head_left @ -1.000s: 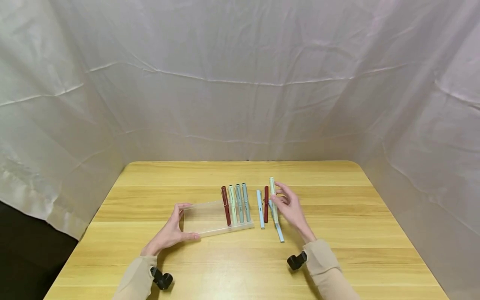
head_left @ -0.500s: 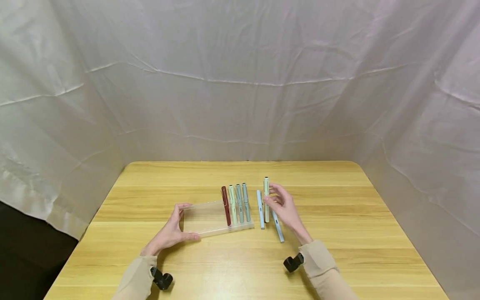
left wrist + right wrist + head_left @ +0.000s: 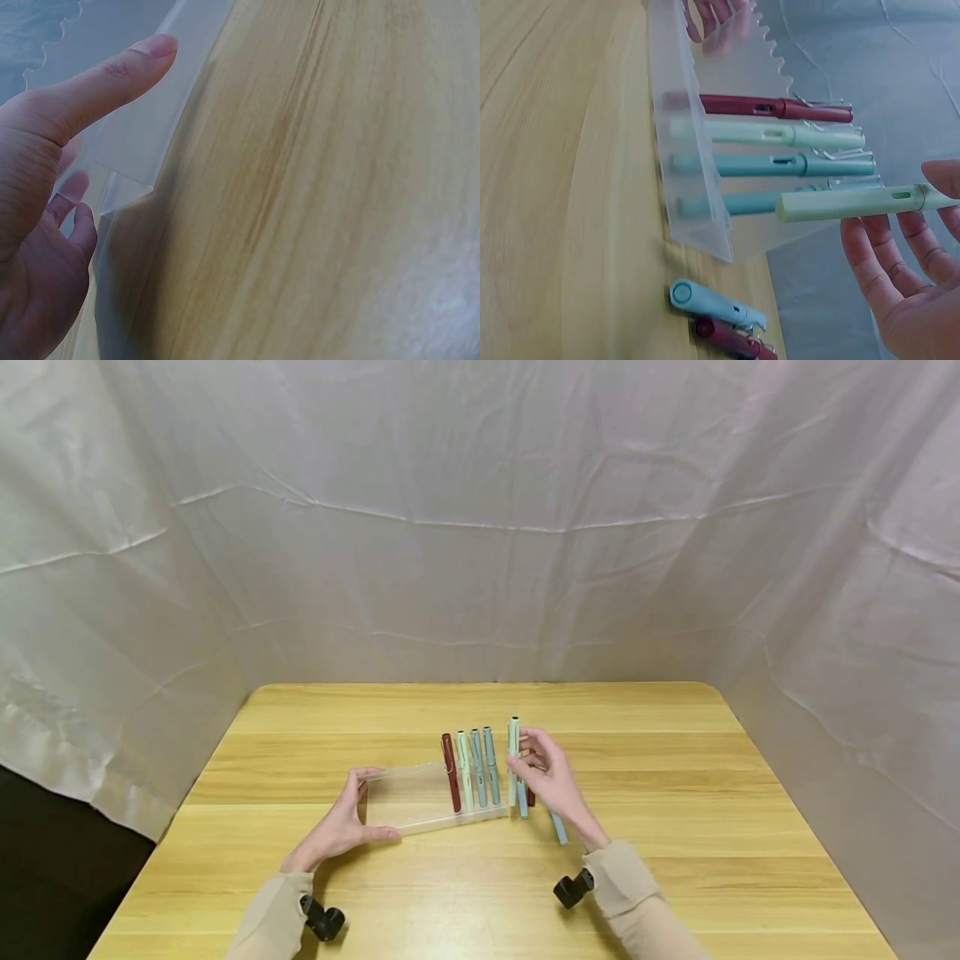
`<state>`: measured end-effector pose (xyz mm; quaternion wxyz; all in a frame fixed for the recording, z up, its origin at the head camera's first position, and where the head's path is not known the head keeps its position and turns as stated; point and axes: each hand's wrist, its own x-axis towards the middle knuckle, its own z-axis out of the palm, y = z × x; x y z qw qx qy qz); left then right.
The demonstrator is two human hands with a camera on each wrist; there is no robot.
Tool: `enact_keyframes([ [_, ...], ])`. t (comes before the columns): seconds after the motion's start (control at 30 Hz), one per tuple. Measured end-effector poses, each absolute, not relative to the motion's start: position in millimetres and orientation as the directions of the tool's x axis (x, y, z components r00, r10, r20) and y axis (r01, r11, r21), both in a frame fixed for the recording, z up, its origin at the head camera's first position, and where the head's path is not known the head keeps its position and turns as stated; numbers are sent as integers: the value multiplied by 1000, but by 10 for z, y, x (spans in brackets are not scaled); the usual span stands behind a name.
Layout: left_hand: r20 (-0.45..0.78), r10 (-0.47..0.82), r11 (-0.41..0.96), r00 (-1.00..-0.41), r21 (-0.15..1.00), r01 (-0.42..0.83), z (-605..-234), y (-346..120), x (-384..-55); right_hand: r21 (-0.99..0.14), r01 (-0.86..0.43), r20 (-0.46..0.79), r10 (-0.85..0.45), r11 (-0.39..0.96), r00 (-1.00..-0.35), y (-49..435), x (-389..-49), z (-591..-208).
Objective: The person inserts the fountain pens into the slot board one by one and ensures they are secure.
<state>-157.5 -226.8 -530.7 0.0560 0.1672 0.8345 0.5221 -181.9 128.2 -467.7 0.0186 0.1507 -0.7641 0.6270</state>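
Observation:
A clear plastic pen rack [image 3: 412, 795] with a notched back edge stands on the table. My left hand [image 3: 345, 823] grips its left end, thumb along the front lip and fingers behind. In the rack's right part lean a dark red pen [image 3: 746, 106], a pale green pen [image 3: 750, 133] and two teal pens, one teal pen [image 3: 761, 163] nearer the green. My right hand [image 3: 553, 783] pinches a second pale green pen [image 3: 847, 202] by its cap end, between thumb and fingers. That pen hangs beside the rack's right end, its lower end toward the front lip.
Right of the rack, a light blue pen [image 3: 712, 300] and a dark red pen [image 3: 733, 339] lie on the wooden table [image 3: 465, 893]. Another light blue pen [image 3: 558, 828] lies farther right, partly hidden by the right hand. Pale curtains [image 3: 480, 577] surround the table's back and sides.
My right hand has carried the pale green pen leftward, across the loose red and blue pens, to the rack's right end. The left hand and rack have stayed put.

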Motion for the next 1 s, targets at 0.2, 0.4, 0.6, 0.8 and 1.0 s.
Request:
enact_keyframes([
  [0.2,75,335,393,-939,895,212,-5314,-2270,-1582,-961,-228,195,-195,159,-961,1195,-1804,-4652],
  [0.4,79,336,382,-939,900,212,-5323,-2274,-1585,-966,-207,175,-192,158,-966,1119,-1797,-4633],
  [0.6,79,335,376,-939,903,210,-5320,-2274,-1583,-954,-259,223,-218,151,-950,1049,-1805,-4665],
  [0.8,76,335,379,-939,902,208,-5321,-2273,-1581,-951,-251,211,-214,179,-954,955,-1770,-4627],
  [1.0,60,329,389,-943,901,193,-5313,-2266,-1577,-958,-220,179,-219,184,-959,871,-1769,-4627],
])
